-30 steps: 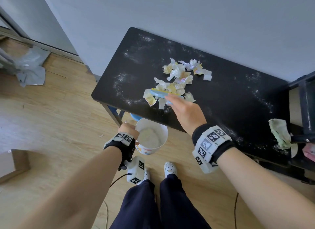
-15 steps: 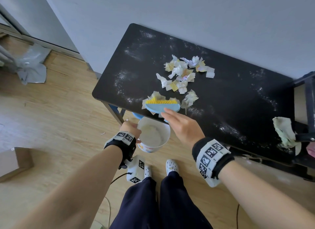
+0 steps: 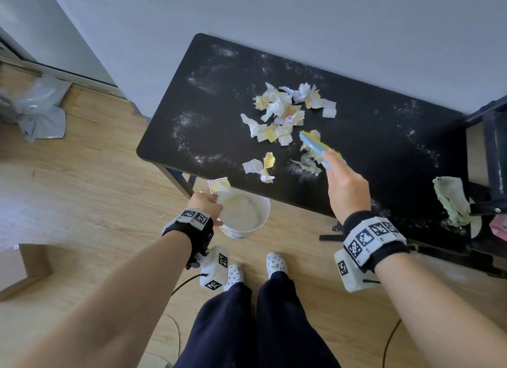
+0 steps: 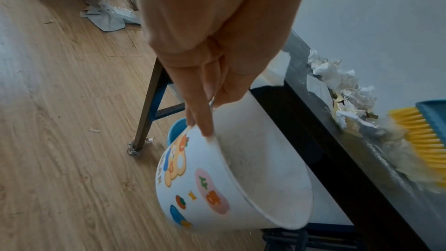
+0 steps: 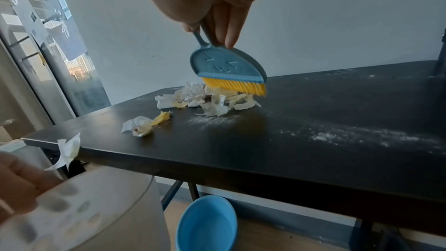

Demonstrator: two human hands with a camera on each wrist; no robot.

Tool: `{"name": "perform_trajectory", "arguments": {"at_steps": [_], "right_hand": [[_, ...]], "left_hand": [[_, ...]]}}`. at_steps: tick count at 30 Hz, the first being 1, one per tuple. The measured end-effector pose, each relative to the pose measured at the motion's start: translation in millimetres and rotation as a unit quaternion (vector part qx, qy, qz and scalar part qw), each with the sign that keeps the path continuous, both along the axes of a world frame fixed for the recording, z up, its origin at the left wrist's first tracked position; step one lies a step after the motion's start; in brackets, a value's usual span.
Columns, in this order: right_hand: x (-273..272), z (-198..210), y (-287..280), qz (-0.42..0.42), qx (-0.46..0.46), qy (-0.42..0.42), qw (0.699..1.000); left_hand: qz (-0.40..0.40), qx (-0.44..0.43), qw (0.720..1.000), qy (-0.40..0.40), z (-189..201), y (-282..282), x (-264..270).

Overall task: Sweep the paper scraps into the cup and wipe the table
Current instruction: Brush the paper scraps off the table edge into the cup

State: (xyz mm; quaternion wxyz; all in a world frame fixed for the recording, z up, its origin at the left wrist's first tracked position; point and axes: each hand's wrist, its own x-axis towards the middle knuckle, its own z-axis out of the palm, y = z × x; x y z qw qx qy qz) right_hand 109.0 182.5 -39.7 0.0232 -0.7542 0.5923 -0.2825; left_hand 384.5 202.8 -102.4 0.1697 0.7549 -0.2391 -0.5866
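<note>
My left hand (image 3: 205,203) pinches the rim of a white printed paper cup (image 3: 244,214) held just below the black table's (image 3: 214,126) near edge. One scrap (image 3: 218,185) hangs in the air over the cup's rim. My right hand (image 3: 346,186) grips the handle of a small blue brush with yellow bristles (image 3: 315,144), its bristles down at the right side of the paper scraps (image 3: 282,112). Two loose scraps (image 3: 260,166) lie nearer the edge. In the right wrist view the brush (image 5: 229,72) touches the pile (image 5: 205,98). The cup (image 4: 231,178) shows cartoon prints.
White powder smears (image 3: 192,120) streak the tabletop. A crumpled greenish cloth (image 3: 451,203) lies at the table's right end beside a dark frame (image 3: 493,148). A blue bowl (image 5: 206,222) sits on the wooden floor under the table. A cardboard box (image 3: 19,269) stands at the left.
The brush swept a few scraps to the near edge, then lifted and moved back right to the pile. One scrap is dropping over the cup, which stays under the edge.
</note>
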Motion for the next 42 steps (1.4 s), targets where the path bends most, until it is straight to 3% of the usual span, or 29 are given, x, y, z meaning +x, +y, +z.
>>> {"name": "perform_trajectory", "arguments": {"at_steps": [13, 28, 37, 42], "right_hand": [[15.7, 4.3, 6.9, 0.010, -0.003, -0.060, 0.998], [-18.1, 8.0, 23.5, -0.064, 0.027, -0.005, 0.998], [34.4, 10.1, 34.6, 0.086, 0.031, -0.022, 0.996], [33.1, 23.2, 28.4, 0.082, -0.001, -0.065, 0.994]], "left_hand": [[0.059, -0.016, 0.998, -0.014, 0.1, 6.5, 17.7], [0.045, 0.000, 0.999, -0.027, 0.3, 10.4, 5.7], [-0.017, 0.005, 0.999, -0.051, 7.5, 7.4, -15.5], [-0.005, 0.003, 0.999, -0.046, 7.0, 7.5, -17.5]]}}
